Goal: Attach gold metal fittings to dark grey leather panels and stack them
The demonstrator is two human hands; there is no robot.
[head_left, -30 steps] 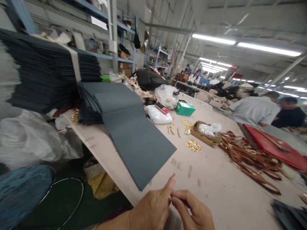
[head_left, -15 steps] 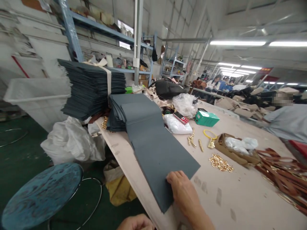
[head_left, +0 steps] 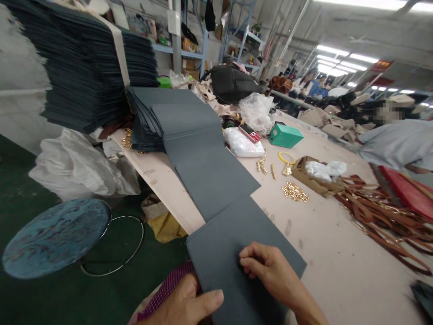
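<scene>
A dark grey sheet (head_left: 230,243) lies at the table's near edge, partly overhanging it. My right hand (head_left: 267,271) rests on top of the sheet with its fingers curled and pressing down. My left hand (head_left: 186,304) grips the sheet's near left edge, thumb on top. More grey sheets (head_left: 199,153) trail in an overlapping row back to a short pile (head_left: 145,122) and a tall strapped stack (head_left: 81,67).
Gold metal fittings (head_left: 295,192), a green box (head_left: 286,134), a cardboard tray (head_left: 318,178) and brown straps (head_left: 382,216) lie on the table (head_left: 338,271). A blue round stool (head_left: 56,237) stands left on the green floor. A person in a grey shirt (head_left: 395,144) works at right.
One grey sheet has been pulled off the overlapping row toward me to the table's near edge. My left hand has come up and taken its edge; my right hand moved back with it.
</scene>
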